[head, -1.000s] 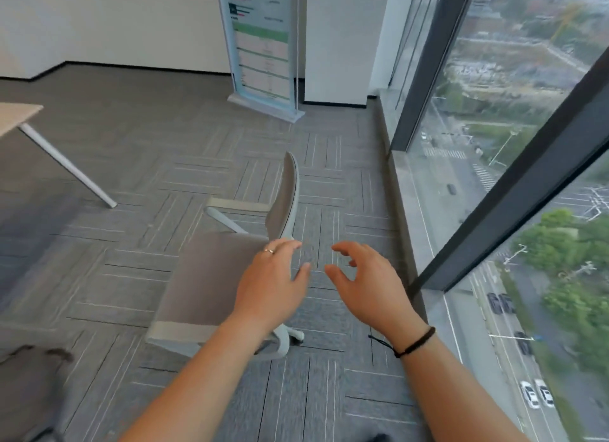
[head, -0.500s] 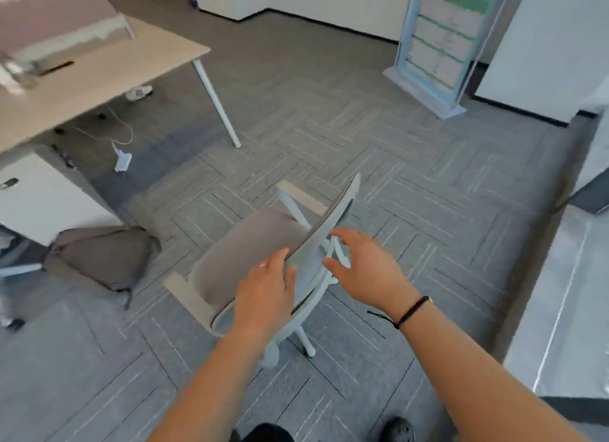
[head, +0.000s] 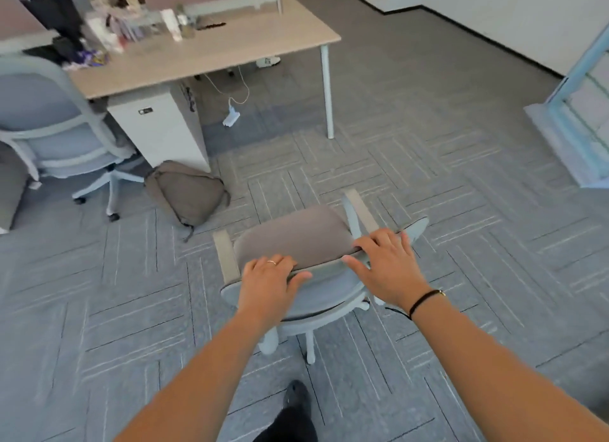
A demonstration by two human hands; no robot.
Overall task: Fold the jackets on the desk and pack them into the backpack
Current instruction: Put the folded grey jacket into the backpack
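The tabletop [head: 230, 49], earlier only at the frame's corner, now spans the upper left; no jackets can be made out on it. The chair [head: 296, 237] has swung square. The backpack [head: 188, 194] lies beside the cabinet. Both hands' grip now clasps the backrest: left hand [head: 268, 278], right hand [head: 387, 267].

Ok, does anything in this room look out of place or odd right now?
Yes: the brown backpack lies slumped on the carpet beside the white drawer cabinet, and a white charger dangles by its cable under the desk, above the floor.
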